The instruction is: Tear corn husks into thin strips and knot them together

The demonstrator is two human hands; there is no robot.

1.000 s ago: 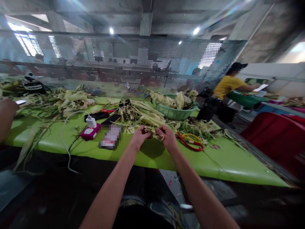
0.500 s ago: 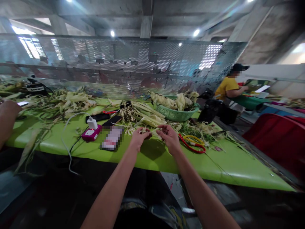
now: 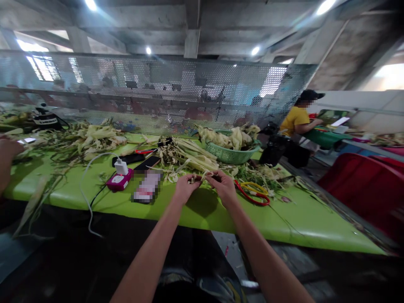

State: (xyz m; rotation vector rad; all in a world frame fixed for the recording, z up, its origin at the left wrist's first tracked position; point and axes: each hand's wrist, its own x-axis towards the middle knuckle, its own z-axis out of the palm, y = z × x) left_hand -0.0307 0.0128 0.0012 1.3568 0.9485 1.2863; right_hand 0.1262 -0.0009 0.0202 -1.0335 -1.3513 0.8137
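Note:
Close together above the green table (image 3: 142,210), my left hand (image 3: 187,187) and my right hand (image 3: 221,185) both pinch a pale strip of plant material (image 3: 203,177). Just behind them lies a pile of pale green stalks and husks (image 3: 192,155). A green basket (image 3: 232,155) heaped with dried husks (image 3: 217,138) stands behind that pile. Scissors with red and yellow handles (image 3: 257,197) rest to the right of my right hand. A phone with a lit screen (image 3: 147,187) lies to the left of my left hand.
A purple power socket (image 3: 119,182) holds a white charger (image 3: 121,166) with a trailing cable. More husks (image 3: 94,136) lie at the left, near another person's hand (image 3: 8,151). A person in yellow (image 3: 295,121) sits at the right, behind a red chair (image 3: 362,189). Perforated metal (image 3: 151,97) borders the table's back.
My hands have come closer together, with the fingertips now almost touching around the strip. The view has shifted slightly. At the far left, the other person's hand has moved toward the frame edge.

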